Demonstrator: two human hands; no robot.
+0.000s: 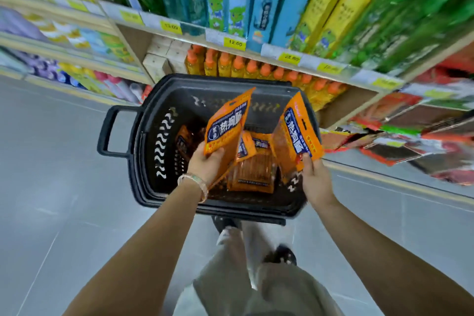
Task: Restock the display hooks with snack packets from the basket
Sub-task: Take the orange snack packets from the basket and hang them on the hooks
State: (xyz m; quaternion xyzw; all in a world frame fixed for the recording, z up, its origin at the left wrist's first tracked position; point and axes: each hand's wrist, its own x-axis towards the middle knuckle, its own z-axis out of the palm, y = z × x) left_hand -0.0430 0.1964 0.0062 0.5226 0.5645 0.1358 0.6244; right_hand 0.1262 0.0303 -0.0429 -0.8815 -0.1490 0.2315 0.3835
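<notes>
A black plastic basket [154, 141] stands on the floor in front of me, with several orange snack packets [252, 174] lying in it. My left hand [205, 164] grips the lower edge of one orange packet [228, 123] and holds it upright above the basket. My right hand [314, 179] pinches the lower corner of a second orange packet [297, 131], raised over the basket's right side. Snack packets hang in rows on the display [400, 146] at the right, blurred.
Wooden shelves [256, 46] ahead carry orange-capped bottles [256, 69], tall boxes and yellow price tags. More shelves of goods run along the left. Grey tiled floor [59, 187] lies around the basket. My legs and shoes [282, 256] are below it.
</notes>
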